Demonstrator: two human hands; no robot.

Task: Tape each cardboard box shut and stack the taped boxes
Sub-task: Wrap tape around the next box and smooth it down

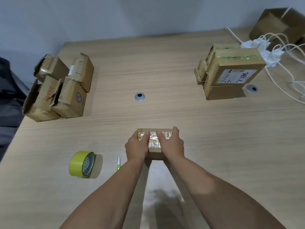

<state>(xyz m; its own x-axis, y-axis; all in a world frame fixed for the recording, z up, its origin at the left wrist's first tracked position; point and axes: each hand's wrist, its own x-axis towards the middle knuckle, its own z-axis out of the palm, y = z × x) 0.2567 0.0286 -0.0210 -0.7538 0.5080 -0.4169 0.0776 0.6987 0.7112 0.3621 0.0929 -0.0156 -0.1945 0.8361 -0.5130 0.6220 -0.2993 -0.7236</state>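
Observation:
A small cardboard box [154, 142] with shiny tape across its top lies on the wooden table [165, 109] right in front of me. My left hand [136, 147] grips its left side, thumb pressed on the taped top. My right hand [171, 143] grips the right side, thumb on top and fingers curled over the far right corner. A roll of yellow-green tape [82, 163] stands on its edge to the left. A small green-and-white cutter [118, 163] lies between the roll and my left wrist. A stack of taped boxes [229, 71] stands at the far right.
Several open, untaped boxes [57, 90] are heaped at the table's left edge. A white power strip with cables [267, 52] lies at the back right, with more cardboard boxes [280, 25] behind it. Two round cable grommets [140, 97] are set into the tabletop.

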